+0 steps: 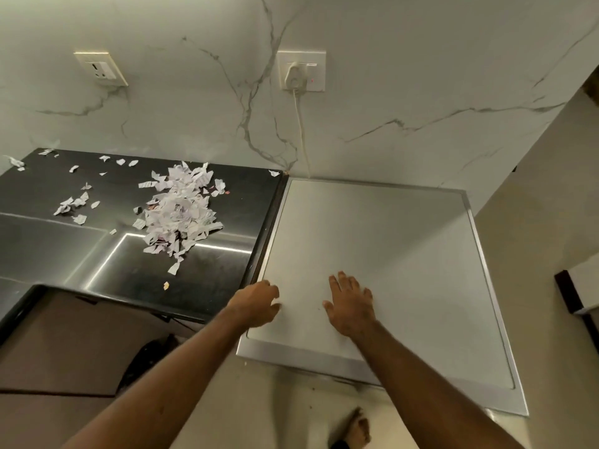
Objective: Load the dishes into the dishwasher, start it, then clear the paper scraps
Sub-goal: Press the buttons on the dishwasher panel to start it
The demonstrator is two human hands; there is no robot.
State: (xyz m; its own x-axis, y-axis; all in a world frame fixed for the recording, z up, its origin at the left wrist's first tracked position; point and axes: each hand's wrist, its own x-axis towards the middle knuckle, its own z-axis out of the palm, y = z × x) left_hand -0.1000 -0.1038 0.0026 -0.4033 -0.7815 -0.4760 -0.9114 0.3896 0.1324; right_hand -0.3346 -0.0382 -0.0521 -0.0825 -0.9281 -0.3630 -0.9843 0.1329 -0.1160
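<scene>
The dishwasher shows only as a flat white top (389,247) with a metal rim, to the right of the black counter. My right hand (351,303) lies flat on that top near its front, fingers straight. My left hand (256,303) hovers at the top's front left corner with its fingers loosely curled and nothing in it. A heap of torn paper scraps (180,209) sits on the black counter (201,270), with smaller bits (73,202) scattered to its left. No dishes are in view.
A white plug and cord (296,79) hang from the wall socket behind the dishwasher top. A second socket (102,68) sits on the marble wall to the left. Brown cabinet fronts (64,351) lie under the counter. A foot (356,429) stands on the floor.
</scene>
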